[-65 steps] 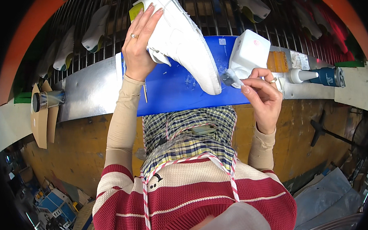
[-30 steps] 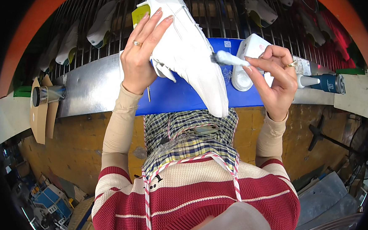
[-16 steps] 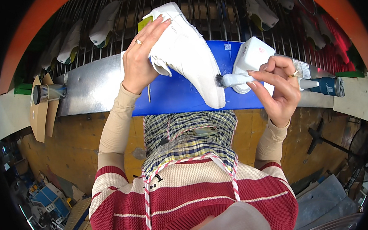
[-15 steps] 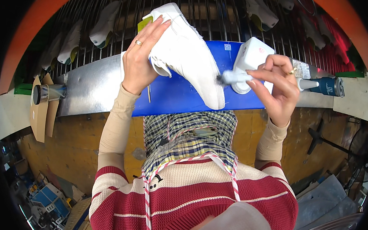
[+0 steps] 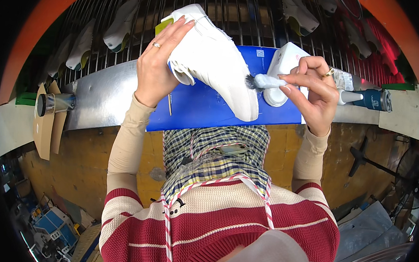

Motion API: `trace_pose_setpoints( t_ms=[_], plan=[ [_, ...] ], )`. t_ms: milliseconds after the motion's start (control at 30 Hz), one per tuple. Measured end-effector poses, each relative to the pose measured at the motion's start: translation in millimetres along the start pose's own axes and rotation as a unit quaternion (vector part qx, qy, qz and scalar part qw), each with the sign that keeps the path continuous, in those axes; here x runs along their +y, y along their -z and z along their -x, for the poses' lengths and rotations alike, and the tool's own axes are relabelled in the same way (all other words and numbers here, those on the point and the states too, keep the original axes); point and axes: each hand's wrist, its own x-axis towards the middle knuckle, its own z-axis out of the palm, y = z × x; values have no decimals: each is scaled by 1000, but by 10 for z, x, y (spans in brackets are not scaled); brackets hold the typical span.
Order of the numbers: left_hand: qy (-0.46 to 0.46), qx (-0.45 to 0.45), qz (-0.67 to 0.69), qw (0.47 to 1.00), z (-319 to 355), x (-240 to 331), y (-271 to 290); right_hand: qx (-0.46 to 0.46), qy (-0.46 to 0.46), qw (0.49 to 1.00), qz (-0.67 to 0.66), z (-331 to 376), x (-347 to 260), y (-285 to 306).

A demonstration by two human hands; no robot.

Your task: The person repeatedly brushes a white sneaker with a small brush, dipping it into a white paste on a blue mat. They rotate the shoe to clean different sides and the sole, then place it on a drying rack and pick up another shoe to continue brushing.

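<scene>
My left hand (image 5: 158, 63) grips a white shoe upper (image 5: 218, 59) by its heel end, with the fingers laid over its side. The shoe upper is tilted, its toe pointing down toward me over a blue mat (image 5: 196, 112). Between the thumb and fingers of my right hand (image 5: 312, 91) is a small brush (image 5: 269, 82) with dark bristles and a pale wrapped handle. Its bristle tip touches the edge of the shoe near the toe. Just behind the brush, a white plastic bottle (image 5: 281, 63) lies on its side on the mat.
A metal rack (image 5: 154, 12) with several white shoes (image 5: 121, 25) runs along the back. On the right lies a dark blue tumbler (image 5: 375, 100) by a white nozzle (image 5: 350, 97). A clear jar (image 5: 57, 104) and cardboard (image 5: 46, 133) are at left; a thin stick (image 5: 170, 104) rests on the mat.
The brush tip has shifted slightly up along the shoe's edge, and my right hand has moved a little left. The shoe's toe has risen slightly.
</scene>
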Motion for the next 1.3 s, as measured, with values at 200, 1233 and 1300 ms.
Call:
trace_pose_setpoints(
  t_ms=[200,1233,1300],
  plan=[
    [35,-40,33,998,46,-17,21,13,16,1000,2,12,-84,21],
    [201,-441,398,779,273,-16,191,-8,150,985,80,-203,-288,6],
    [230,-465,406,753,269,-18,225,-25,147,986,78,-175,-301,-11]
  ],
)
